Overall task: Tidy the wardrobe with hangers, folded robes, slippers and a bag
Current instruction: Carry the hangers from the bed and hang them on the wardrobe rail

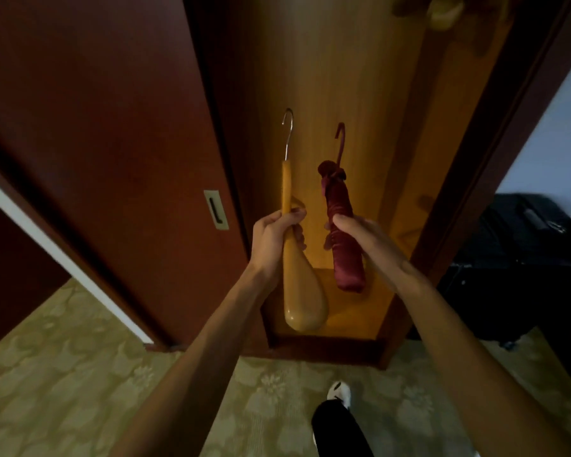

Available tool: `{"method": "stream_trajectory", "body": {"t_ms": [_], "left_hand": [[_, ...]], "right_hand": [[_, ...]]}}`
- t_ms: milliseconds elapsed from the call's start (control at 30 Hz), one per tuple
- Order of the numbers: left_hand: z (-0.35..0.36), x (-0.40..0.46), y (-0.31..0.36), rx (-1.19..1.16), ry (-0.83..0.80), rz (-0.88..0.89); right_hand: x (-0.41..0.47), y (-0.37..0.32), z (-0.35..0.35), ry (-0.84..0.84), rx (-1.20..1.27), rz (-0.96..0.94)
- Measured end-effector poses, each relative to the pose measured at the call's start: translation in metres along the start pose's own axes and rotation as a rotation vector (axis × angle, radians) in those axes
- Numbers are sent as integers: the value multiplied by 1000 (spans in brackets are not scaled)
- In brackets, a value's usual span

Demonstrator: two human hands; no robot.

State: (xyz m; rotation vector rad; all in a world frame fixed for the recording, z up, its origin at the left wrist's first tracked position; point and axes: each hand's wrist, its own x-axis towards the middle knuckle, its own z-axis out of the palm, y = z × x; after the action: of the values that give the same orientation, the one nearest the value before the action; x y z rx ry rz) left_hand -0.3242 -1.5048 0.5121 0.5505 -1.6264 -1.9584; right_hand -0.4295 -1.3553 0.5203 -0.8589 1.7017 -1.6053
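Note:
My left hand point(274, 237) grips a pale wooden hanger point(299, 285) seen edge-on, its metal hook pointing up. My right hand point(365, 240) holds a dark red padded satin hanger point(342, 225), also edge-on, with a red hook on top. Both hangers are held upright side by side in front of the open wardrobe point(343, 94), whose inside is light wood. More hangers hang blurred at the top of the wardrobe point(442, 11).
A dark red sliding door point(96, 127) with an inset handle point(216, 209) stands to the left. A black suitcase point(521, 258) sits on the right by the wardrobe frame. Patterned carpet point(80, 374) lies below, with my foot point(338, 392) on it.

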Motion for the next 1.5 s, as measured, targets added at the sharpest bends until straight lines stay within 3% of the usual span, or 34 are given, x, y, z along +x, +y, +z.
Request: {"method": "stream_trajectory", "body": {"t_ms": [433,733,1067,1500], "left_hand": [[60,252,121,55,-161,282],[103,360,187,57,-214,388],[137,440,234,65,-269,381],[172,476,245,22,-402,357]], "right_hand": [[227,-113,-104,26,-58,-190],[320,-187,-161,185,-92,-238],[364,-256,-194,288,-215,-361],[393,-306,-234,439,-275,-315]]}}
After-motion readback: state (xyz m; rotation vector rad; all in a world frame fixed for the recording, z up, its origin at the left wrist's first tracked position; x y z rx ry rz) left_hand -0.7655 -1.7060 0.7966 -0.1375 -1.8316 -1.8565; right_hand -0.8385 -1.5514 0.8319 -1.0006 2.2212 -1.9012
